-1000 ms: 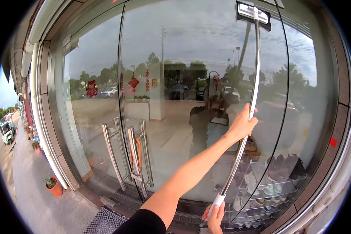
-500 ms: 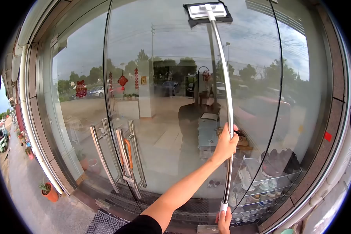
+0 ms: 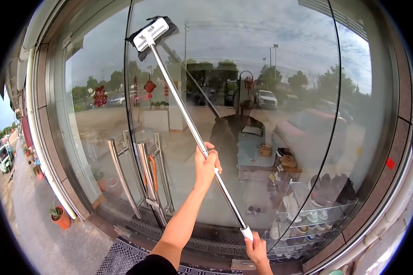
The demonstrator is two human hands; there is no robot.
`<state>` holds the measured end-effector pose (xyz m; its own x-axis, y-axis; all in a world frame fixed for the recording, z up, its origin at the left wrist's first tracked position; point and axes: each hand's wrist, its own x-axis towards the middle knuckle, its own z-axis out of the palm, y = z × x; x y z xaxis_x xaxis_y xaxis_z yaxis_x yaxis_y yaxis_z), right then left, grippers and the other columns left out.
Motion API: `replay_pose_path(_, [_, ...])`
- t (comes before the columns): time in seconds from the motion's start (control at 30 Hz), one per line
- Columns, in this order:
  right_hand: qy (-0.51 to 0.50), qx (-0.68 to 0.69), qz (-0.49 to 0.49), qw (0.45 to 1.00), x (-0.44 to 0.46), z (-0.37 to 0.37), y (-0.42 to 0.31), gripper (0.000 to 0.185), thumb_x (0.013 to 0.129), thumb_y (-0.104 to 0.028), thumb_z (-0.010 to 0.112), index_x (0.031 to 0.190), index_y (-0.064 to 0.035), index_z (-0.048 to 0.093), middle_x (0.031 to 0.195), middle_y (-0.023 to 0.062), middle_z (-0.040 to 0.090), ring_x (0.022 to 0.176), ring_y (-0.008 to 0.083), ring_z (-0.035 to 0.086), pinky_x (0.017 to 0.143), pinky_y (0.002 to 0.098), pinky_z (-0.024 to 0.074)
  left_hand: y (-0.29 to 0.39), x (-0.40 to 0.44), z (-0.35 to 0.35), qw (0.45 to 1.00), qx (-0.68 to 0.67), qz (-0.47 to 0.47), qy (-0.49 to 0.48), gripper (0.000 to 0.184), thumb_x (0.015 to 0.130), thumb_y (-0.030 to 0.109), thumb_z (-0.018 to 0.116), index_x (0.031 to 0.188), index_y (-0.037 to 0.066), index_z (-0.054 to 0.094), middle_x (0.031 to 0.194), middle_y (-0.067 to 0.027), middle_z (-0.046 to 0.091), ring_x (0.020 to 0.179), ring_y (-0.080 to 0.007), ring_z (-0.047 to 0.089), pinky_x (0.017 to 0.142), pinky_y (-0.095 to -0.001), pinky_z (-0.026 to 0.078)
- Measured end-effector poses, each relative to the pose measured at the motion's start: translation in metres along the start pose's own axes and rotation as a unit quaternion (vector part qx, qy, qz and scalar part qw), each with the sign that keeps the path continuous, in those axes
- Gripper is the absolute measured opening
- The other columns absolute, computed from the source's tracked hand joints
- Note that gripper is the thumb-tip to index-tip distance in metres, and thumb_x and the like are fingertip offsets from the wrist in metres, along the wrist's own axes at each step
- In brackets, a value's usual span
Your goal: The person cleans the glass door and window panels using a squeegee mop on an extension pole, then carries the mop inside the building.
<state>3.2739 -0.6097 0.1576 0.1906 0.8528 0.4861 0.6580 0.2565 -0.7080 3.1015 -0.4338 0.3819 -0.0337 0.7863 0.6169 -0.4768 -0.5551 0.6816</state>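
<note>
Two hands: both on the mop (image 3: 181,104), one higher than the other.
Left hand (image 3: 207,165): upper position; fingers clenched round the metal pole (image 3: 231,201) near mid-length, pole poking out above and below them.
Right hand (image 3: 257,250): lower position; fingers grasping the white grip (image 3: 246,233) at the bottom end.
Mop: slants from lower right to upper left, in front of the glass (image 3: 261,41).
Mop head (image 3: 150,34): white plate, black cloth (image 3: 170,28) sticking out round the edges; tilted, well above all fingers, by the dark seam.
Door handles (image 3: 118,162): upright metal bars left of left hand, apart from it; orange loop (image 3: 154,170) on one.
Shoe rack (image 3: 316,220): behind glass, right of the pole's lower part.
Mat (image 3: 124,254): patterned, on the ground at bottom.
Pot (image 3: 63,222): orange, plant inside, far left on pavement.
</note>
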Motion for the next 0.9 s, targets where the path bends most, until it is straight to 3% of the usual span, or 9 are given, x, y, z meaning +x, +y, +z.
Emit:
replay_pose_path(0.13, [0.060,0.043,0.069,0.995,-0.073,-0.008,0.105,0.032,0.086,-0.030,0.056,0.093,0.0007,0.050,0.057,0.0158,0.054,0.050,0.0299,0.057,0.047,0.0390,0.0429,-0.054,-0.067,0.072,0.995,-0.056,-0.042,-0.068,0.017,0.083,-0.001,0.044,0.098,0.004,0.038,0.061,-0.0029,0.044,0.040,-0.0102,0.043,0.036,-0.0264,0.039])
replay_pose_path(0.2, [0.081,0.137,0.111,0.981,-0.145,0.032,0.173,0.034,0.091,-0.026,0.051,0.115,-0.0023,0.056,0.075,0.0041,0.060,0.057,0.0129,0.053,0.050,0.0294,0.0439,-0.092,-0.123,0.100,0.979,0.004,-0.120,-0.165,0.017,0.086,0.005,0.048,0.100,0.005,0.039,0.068,-0.0039,0.045,0.045,-0.0110,0.046,0.042,-0.0277,0.041])
replay_pose_path(0.27, [0.097,0.234,0.165,0.953,-0.178,0.058,0.169,0.031,0.090,-0.027,0.051,0.108,-0.0014,0.053,0.070,0.0057,0.058,0.054,0.0147,0.054,0.048,0.0304,0.0435,-0.128,-0.166,0.121,0.957,0.099,-0.032,-0.271,0.024,0.084,0.007,0.049,0.105,0.004,0.039,0.066,-0.0137,0.049,0.051,-0.0276,0.052,0.051,-0.0403,0.041])
replay_pose_path(0.33, [0.117,0.339,0.189,0.914,-0.190,0.089,0.148,0.030,0.090,-0.029,0.052,0.101,-0.0006,0.051,0.065,0.0073,0.056,0.052,0.0164,0.054,0.047,0.0315,0.0431,-0.138,-0.183,0.131,0.909,0.209,-0.081,-0.352,0.037,0.084,0.012,0.053,0.116,0.003,0.036,0.069,-0.0192,0.058,0.059,-0.0372,0.057,0.052,-0.0459,0.039])
replay_pose_path(0.47, [0.073,0.448,0.145,0.879,-0.172,0.131,0.105,0.033,0.088,-0.032,0.053,0.086,0.0011,0.047,0.054,0.0105,0.053,0.048,0.0200,0.056,0.044,0.0336,0.0422,-0.100,-0.150,0.084,0.939,0.169,-0.056,-0.293,0.026,0.087,0.014,0.053,0.109,0.008,0.040,0.058,-0.0094,0.047,0.049,-0.0221,0.051,0.046,-0.0388,0.036])
replay_pose_path(0.57, [-0.028,0.329,0.109,0.937,-0.123,0.116,0.073,0.031,0.089,-0.031,0.050,0.083,-0.0002,0.045,0.054,0.0078,0.052,0.047,0.0178,0.054,0.044,0.0316,0.0412,-0.059,-0.107,0.025,0.967,0.175,-0.079,-0.169,0.019,0.087,0.007,0.050,0.105,0.008,0.041,0.062,0.0015,0.040,0.049,-0.0079,0.046,0.042,-0.0268,0.039])
replay_pose_path(0.67, [-0.071,0.114,0.087,0.987,-0.063,0.074,0.062,0.030,0.088,-0.028,0.053,0.082,0.0003,0.045,0.056,0.0158,0.054,0.050,0.0337,0.057,0.046,0.0391,0.0416,-0.034,-0.062,-0.012,0.993,0.074,-0.085,-0.043,0.016,0.086,0.001,0.047,0.099,0.005,0.039,0.061,-0.0001,0.042,0.044,-0.0094,0.046,0.040,-0.0265,0.040])
replay_pose_path(0.77, [-0.052,0.052,0.062,0.995,-0.045,0.032,0.046,0.025,0.087,-0.024,0.054,0.079,-0.0008,0.046,0.057,0.0186,0.054,0.057,0.0399,0.059,0.049,0.0414,0.0424,-0.042,-0.056,-0.014,0.997,0.039,-0.066,-0.034,0.016,0.085,-0.002,0.046,0.097,0.005,0.038,0.061,-0.0008,0.043,0.043,-0.0104,0.047,0.039,-0.0269,0.040])
replay_pose_path(0.9, [-0.066,0.049,0.188,0.979,-0.211,0.038,0.193,0.035,0.080,-0.026,0.063,0.098,0.0018,0.055,0.064,0.0233,0.060,0.066,0.0383,0.064,0.054,0.0428,0.0467,-0.149,-0.232,-0.017,0.978,0.002,-0.208,-0.028,0.013,0.088,0.001,0.049,0.097,0.005,0.041,0.068,-0.0011,0.046,0.051,-0.0084,0.050,0.047,-0.0245,0.043])
